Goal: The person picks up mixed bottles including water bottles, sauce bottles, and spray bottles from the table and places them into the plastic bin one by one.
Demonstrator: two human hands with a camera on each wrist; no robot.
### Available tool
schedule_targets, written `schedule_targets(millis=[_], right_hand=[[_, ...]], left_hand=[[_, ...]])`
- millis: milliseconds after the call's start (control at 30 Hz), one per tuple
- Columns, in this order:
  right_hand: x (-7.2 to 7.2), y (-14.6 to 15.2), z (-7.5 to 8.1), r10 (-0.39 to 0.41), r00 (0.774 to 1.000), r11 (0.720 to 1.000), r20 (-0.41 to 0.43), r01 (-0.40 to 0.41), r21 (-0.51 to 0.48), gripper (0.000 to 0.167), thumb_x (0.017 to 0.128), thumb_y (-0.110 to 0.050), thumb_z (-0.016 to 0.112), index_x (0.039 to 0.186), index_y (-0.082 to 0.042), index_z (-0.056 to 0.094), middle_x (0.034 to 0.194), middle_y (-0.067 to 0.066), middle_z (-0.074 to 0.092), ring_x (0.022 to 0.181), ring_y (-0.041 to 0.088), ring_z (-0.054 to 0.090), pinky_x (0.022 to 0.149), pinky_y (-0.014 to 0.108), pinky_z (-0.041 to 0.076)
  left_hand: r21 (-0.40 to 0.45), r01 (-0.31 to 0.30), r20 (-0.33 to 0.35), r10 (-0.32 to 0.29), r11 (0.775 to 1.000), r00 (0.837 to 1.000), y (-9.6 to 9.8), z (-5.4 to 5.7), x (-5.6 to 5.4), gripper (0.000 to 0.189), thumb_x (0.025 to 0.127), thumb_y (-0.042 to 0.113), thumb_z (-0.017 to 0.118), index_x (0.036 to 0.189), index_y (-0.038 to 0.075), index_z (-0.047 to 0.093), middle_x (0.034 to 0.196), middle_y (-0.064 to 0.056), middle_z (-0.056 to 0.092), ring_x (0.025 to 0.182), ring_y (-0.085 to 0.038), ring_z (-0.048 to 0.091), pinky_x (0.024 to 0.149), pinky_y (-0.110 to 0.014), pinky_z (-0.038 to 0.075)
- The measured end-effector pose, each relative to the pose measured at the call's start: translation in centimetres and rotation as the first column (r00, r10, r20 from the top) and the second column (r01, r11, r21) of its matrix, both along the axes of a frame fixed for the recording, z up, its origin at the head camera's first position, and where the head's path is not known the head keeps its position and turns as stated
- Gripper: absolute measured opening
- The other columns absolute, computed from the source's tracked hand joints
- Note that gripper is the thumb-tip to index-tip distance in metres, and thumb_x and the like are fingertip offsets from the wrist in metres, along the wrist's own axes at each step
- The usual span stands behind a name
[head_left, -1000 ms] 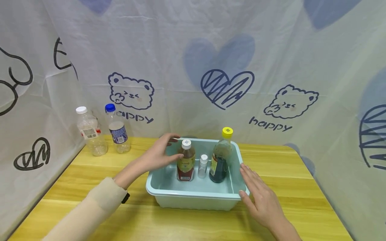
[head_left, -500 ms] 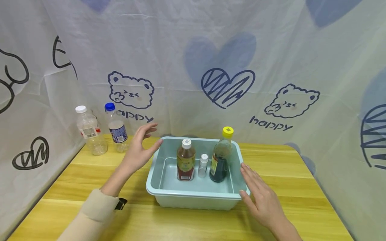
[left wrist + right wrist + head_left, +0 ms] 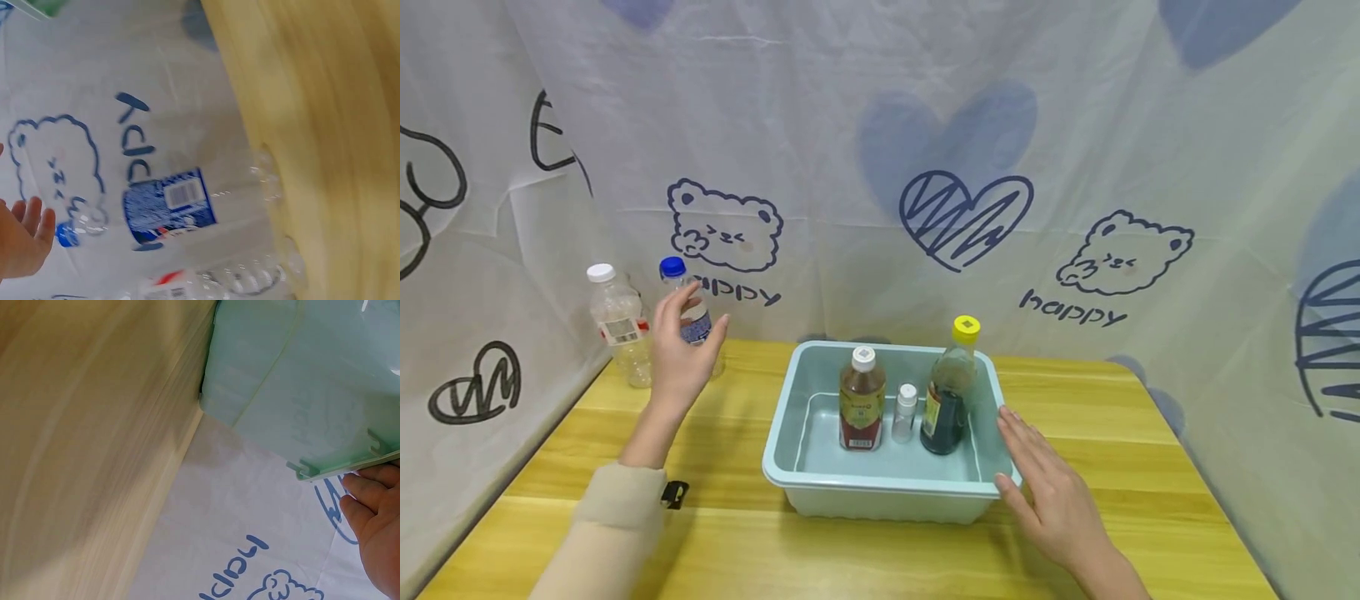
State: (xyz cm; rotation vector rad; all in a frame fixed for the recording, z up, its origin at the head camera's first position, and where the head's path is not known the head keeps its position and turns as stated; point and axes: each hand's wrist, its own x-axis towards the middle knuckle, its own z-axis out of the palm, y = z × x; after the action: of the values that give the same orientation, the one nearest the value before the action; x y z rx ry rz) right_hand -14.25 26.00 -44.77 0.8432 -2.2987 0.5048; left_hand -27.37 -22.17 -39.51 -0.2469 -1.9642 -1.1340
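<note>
My left hand [image 3: 681,354] is in front of the clear bottle with the blue cap [image 3: 672,267], fingers spread from the thumb and nothing held. That bottle's blue label [image 3: 169,206] shows in the left wrist view, apart from the fingers. Beside it stands a clear bottle with a white cap [image 3: 617,312]. My right hand [image 3: 1052,492] rests its straight fingers against the right rim of the pale blue-green plastic basin [image 3: 887,483]. Upright in the basin are a brown drink bottle [image 3: 862,404], a small clear bottle with a white cap [image 3: 906,412] and a dark sauce bottle with a yellow cap [image 3: 946,400].
The wooden table [image 3: 715,542] bears everything. Behind it hangs a white cloth [image 3: 835,275] printed with hearts and bears, and the cloth also closes off the left and right sides. The two clear bottles stand at the table's back left corner.
My left hand has left the brown bottle in the basin and moved left to the blue-capped bottle. The right hand stays at the basin's rim.
</note>
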Motion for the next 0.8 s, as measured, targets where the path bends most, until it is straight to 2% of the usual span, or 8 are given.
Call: schedule_targets(millis=[200, 300, 533, 800], right_hand=[[0.0, 0.1, 0.0, -0.003, 1.000, 1.000, -0.002, 0.003, 0.001, 0.059, 0.110, -0.036, 0.046, 0.154, 0.003, 0.045, 0.159, 0.018, 0.045, 0.148, 0.027, 0.043, 0.126, 0.025, 0.023], [0.1, 0.0, 0.1, 0.001, 1.000, 1.000, -0.012, -0.001, 0.003, 0.059, 0.110, -0.037, 0.046, 0.154, 0.003, 0.045, 0.159, 0.018, 0.045, 0.148, 0.027, 0.043, 0.126, 0.025, 0.023], [0.1, 0.0, 0.1, 0.005, 1.000, 1.000, -0.021, -0.005, 0.008, 0.058, 0.109, -0.034, 0.050, 0.154, 0.002, 0.046, 0.159, 0.018, 0.046, 0.147, 0.026, 0.045, 0.125, 0.024, 0.023], [0.2, 0.1, -0.1, -0.028, 0.999, 0.999, 0.032, 0.028, 0.015, 0.058, 0.108, -0.033, 0.051, 0.155, 0.001, 0.044, 0.160, 0.017, 0.044, 0.148, 0.027, 0.043, 0.126, 0.024, 0.021]], left_hand=[[0.063, -0.133, -0.041, 0.136, 0.989, 0.990, -1.6, -0.7, -1.5, 0.059, 0.091, 0.002, 0.078, 0.145, -0.001, 0.054, 0.147, -0.022, 0.051, 0.132, -0.034, 0.051, 0.103, -0.052, 0.046], [0.107, -0.182, -0.021, 0.185, 0.978, 0.982, -2.2, -0.9, -2.3, 0.060, 0.091, 0.003, 0.078, 0.145, -0.002, 0.053, 0.149, -0.022, 0.047, 0.134, -0.031, 0.048, 0.108, -0.052, 0.045], [0.221, -0.254, 0.122, 0.232, 0.942, 0.965, -3.0, -0.9, -3.5, 0.060, 0.094, 0.010, 0.075, 0.148, 0.001, 0.050, 0.151, -0.016, 0.046, 0.135, -0.026, 0.045, 0.113, -0.044, 0.042], [0.240, -0.307, 0.288, 0.234, 0.921, 0.928, -3.0, -0.5, -4.1, 0.063, 0.098, 0.022, 0.073, 0.154, 0.009, 0.046, 0.154, -0.011, 0.045, 0.140, -0.025, 0.043, 0.116, -0.040, 0.040]])
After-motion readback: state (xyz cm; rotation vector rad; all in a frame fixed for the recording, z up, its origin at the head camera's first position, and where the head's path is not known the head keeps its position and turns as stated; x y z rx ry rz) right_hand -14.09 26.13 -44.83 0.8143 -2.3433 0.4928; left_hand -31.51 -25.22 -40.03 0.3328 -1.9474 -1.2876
